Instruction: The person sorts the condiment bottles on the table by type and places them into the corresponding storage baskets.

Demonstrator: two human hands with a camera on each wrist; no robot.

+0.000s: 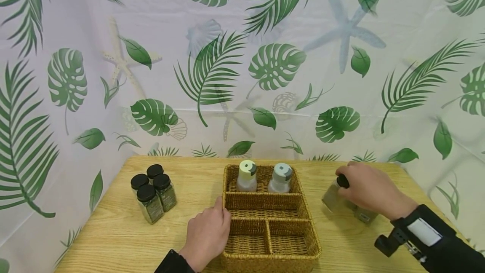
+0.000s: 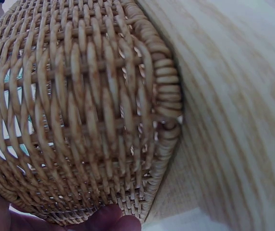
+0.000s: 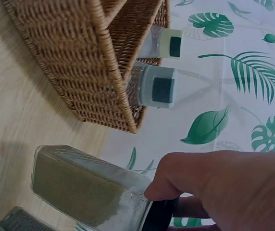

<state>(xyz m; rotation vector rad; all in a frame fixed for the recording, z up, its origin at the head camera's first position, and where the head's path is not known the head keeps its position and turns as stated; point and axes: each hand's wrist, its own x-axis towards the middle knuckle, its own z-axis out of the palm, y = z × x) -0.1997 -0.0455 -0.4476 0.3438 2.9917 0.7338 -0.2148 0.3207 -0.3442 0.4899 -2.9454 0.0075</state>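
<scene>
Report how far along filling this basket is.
Looks done: a yellow-capped bottle and a blue-grey-capped bottle stand in the far compartment of the basket.
In hand: the right hand grips a black-capped jar outside the basket; the left hand touches the basket's left side.
Probably left: four black-lidded jars on the table at left and at least one other jar near the right hand.

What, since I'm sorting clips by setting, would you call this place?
Probably a makeshift recording corner: a leaf-printed cloth screens off the far side of a wooden table, on which stand a divided wicker basket and black-lidded jars.
</scene>
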